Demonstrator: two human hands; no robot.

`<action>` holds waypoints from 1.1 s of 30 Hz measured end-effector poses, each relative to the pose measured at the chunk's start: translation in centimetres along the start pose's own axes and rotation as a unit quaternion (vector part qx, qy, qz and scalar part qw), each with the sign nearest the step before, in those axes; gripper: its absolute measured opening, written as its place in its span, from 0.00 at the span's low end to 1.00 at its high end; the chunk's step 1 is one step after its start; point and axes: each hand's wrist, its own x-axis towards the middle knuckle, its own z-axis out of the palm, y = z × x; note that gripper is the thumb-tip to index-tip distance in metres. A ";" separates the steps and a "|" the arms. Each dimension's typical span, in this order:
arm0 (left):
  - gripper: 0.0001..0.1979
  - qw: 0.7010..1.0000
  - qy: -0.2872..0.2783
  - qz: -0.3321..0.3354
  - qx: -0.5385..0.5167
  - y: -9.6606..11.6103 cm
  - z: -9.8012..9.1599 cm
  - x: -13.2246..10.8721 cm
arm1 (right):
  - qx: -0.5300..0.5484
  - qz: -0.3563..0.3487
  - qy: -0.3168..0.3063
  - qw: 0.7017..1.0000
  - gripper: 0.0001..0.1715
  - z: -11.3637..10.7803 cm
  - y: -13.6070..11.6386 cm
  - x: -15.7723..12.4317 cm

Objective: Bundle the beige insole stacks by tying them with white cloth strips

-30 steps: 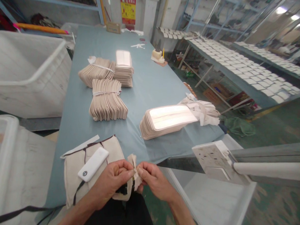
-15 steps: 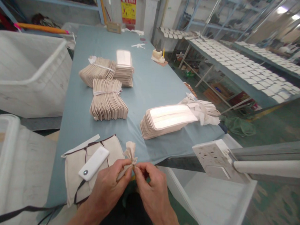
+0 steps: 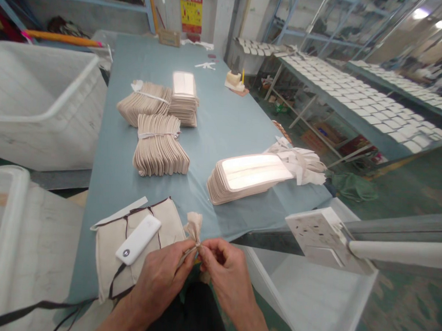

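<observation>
Between my hands is a crumpled beige fabric strip (image 3: 194, 225), gathered at its middle with a flared end sticking up. My left hand (image 3: 167, 268) pinches it from the left, thumb and fingers pressed together. From the other side my right hand (image 3: 226, 265) pinches the same strip at the gathered spot, fingertips nearly touching the left ones. Left of the hands lies a flat cream fabric piece (image 3: 107, 258) with dark edging, and a white power bank (image 3: 138, 241) with a black cable rests on it. Beyond the hands lies a stack of beige fabric pads (image 3: 255, 173).
Loose fabric strips (image 3: 303, 164) lie beside that stack. Two tied bundles (image 3: 161, 148) and another pad stack (image 3: 183, 98) sit farther back on the blue-green table (image 3: 223, 117). White bins (image 3: 43, 109) stand at left; a socket panel (image 3: 318, 233) juts in at right.
My fingers have shifted slightly on the strip, and its upper end has tilted and spread a little. A strip end now shows below my right fingers. The stacks stay put.
</observation>
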 end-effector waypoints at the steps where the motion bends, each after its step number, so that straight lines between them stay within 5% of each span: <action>1: 0.12 1.000 0.002 0.004 -0.002 0.0 0.0 -0.1 | 0.004 0.008 -0.003 1.000 0.21 0.0 -0.1 0.0; 8: 0.10 0.999 -0.004 -0.017 -0.037 -0.3 0.6 -0.8 | 0.087 0.080 -0.005 0.993 0.20 1.0 0.5 1.0; 12: 0.08 0.981 -0.034 -0.142 -0.131 -0.3 0.9 -1.3 | 0.130 0.106 -0.016 0.986 0.20 1.4 1.5 1.7; 18: 0.18 0.856 -0.101 -0.396 -0.318 -0.2 1.8 -1.7 | 0.193 0.133 -0.036 0.971 0.15 1.5 2.1 2.2; 21: 0.26 0.779 -0.124 -0.454 -0.413 -0.5 2.4 -2.1 | 0.248 0.164 -0.074 0.952 0.17 1.5 2.5 2.3; 23: 0.27 0.757 -0.130 -0.468 -0.437 -0.8 2.6 -2.3 | 0.261 0.167 -0.093 0.946 0.19 1.3 2.8 2.3; 25: 0.26 0.760 -0.135 -0.462 -0.437 -0.9 2.5 -2.3 | 0.248 0.157 -0.099 0.951 0.20 1.0 3.0 2.3; 30: 0.16 0.854 -0.134 -0.381 -0.328 -1.3 1.6 -1.6 | 0.219 0.134 -0.132 0.957 0.22 0.0 2.5 2.2; 33: 0.17 0.868 -0.131 -0.371 -0.303 -1.3 1.0 -0.7 | 0.166 0.095 -0.120 0.974 0.21 -0.3 1.9 1.9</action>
